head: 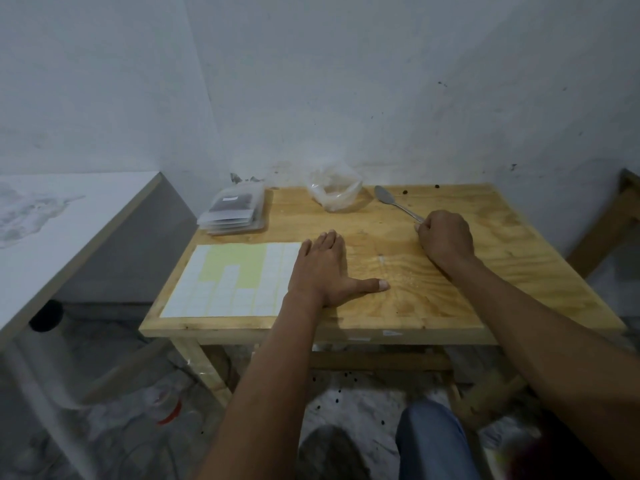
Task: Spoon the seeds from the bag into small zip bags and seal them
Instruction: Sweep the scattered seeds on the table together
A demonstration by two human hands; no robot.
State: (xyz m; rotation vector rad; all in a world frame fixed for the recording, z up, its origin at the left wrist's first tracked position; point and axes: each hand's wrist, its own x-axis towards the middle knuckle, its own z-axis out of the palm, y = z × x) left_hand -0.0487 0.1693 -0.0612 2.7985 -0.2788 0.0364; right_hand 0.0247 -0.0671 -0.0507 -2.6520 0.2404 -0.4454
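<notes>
Gripped spoon [398,204] handle in right hand [446,237]; left hand [325,268] flat, released, on counter [450,289].
Risked tipping floppy seed bag [334,190] if scooped unsupported.

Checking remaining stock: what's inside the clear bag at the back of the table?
The clear bag stands open, a low layer of pale seeds at its bottom. The crumpled plastic blurs how many remain.

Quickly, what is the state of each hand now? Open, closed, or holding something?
Left hand: open, lying flat on the table, holding nothing.
Right hand: closed around the handle of the spoon.
</notes>
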